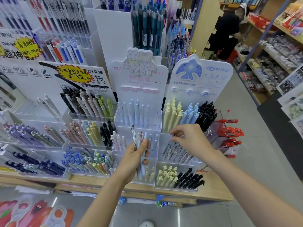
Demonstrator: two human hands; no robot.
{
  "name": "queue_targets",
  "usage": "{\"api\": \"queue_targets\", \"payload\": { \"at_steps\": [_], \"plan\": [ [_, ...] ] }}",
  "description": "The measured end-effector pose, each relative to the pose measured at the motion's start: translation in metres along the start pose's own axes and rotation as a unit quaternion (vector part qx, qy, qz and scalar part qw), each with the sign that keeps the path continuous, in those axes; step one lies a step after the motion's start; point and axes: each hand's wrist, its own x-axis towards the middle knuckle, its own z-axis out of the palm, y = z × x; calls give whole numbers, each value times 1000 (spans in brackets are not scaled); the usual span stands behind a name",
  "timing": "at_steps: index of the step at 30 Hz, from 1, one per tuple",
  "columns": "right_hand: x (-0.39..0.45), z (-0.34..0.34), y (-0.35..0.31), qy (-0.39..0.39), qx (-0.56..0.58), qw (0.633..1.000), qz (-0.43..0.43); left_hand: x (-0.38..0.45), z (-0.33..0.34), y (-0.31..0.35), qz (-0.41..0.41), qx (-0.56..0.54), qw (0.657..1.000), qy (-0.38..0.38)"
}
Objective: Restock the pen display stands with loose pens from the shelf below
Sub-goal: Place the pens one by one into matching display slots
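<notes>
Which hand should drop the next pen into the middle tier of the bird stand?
Right. The right hand is already over that tier's clear pens, fingertips pinched there. The left hand is full, gripping a bundle of pens.

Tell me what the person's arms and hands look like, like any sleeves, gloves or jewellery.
Both forearms are bare as far as the frame shows, with no sleeves in view. The left hand and the right hand wear no gloves, and no rings, watch or bracelets are visible. Fingernails look short and unpainted, though the picture is too soft to be sure.
</notes>
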Motion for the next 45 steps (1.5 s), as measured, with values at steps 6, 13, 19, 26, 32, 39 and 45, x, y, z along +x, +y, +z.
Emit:
{"api": "queue_targets", "payload": {
  "at_steps": [6,13,19,26,32,39,45],
  "plan": [
    [0,1,3,26,-4,1000,8,5,10,19,31,-20,999,-24],
    [2,4,4,9,-45,999,-6,7,12,27,33,-19,999,-26],
    [-2,14,6,5,-94,995,-24,14,20,39,42,-22,999,-19],
    [2,13,0,4,-150,988,-39,15,27,46,45,-8,999,-19],
    [-1,0,-5,17,-14,1000,-17,11,31,46,41,-22,997,-54],
    [9,-33,-41,-19,319,947,38,14,42,43,54,31,990,-124],
    [16,-41,-40,-43,234,971,29,20,43,43,61,55,987,-142]
  ]
}}
